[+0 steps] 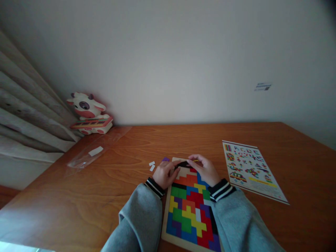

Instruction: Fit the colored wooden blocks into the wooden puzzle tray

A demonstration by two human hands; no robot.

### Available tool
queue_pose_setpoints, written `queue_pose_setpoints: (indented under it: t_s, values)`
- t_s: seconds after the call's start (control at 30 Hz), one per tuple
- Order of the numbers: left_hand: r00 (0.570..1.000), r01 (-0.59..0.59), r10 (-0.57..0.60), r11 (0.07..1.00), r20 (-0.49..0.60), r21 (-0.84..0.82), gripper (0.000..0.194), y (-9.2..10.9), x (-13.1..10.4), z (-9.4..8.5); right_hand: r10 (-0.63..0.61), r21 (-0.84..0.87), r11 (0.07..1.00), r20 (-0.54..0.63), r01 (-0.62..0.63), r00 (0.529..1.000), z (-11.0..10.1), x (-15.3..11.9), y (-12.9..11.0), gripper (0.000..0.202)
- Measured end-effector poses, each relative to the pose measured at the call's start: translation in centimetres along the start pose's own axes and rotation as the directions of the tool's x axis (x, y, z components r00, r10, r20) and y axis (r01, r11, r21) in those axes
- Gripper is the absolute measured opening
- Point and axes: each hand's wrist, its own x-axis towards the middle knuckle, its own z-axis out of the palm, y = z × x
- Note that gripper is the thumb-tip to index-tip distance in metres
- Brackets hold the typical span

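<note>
A wooden puzzle board full of coloured block pieces lies in front of me, its upper part showing some bare wood. Near its far edge is a black puzzle piece. My left hand has thumb and index finger at the piece's left end. From the other side, my right hand holds the right end between bent fingers. A sliver of yellow shows under the right fingers; its shape is hidden. Just beyond the board's far left corner lie a purple piece and small white pieces.
A printed pattern sheet lies right of the board on the wooden table. At the back left, a clear plastic bag rests before a toy cow keyboard. Curtains hang on the left; a wall stands behind.
</note>
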Motion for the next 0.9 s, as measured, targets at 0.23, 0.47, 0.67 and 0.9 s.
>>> queue_pose_setpoints:
  t_s: [0.23,0.47,0.67,0.9]
  values:
    - [0.989,-0.126,0.109,0.976,0.100,0.176,0.035,-1.4,-0.5,-0.3,-0.019,0.022,1.000,-0.069,0.021,0.997,0.0,0.2,0.2,0.037]
    - [0.997,-0.055,0.044,0.983,0.067,0.174,0.033,-0.7,-0.2,-0.5,-0.086,-0.074,0.994,-0.039,0.083,0.996,2.5,-0.1,0.5,0.032]
    - [0.996,-0.059,0.044,0.982,0.083,0.181,0.028,-1.0,-0.4,-0.4,-0.205,-0.201,0.956,0.060,0.213,0.977,3.6,0.2,0.6,0.024]
    - [0.995,-0.055,0.039,0.983,0.090,0.177,0.029,-1.6,-0.5,-0.1,-0.335,-0.378,0.842,0.193,0.385,0.922,2.4,-0.5,-0.7,0.021]
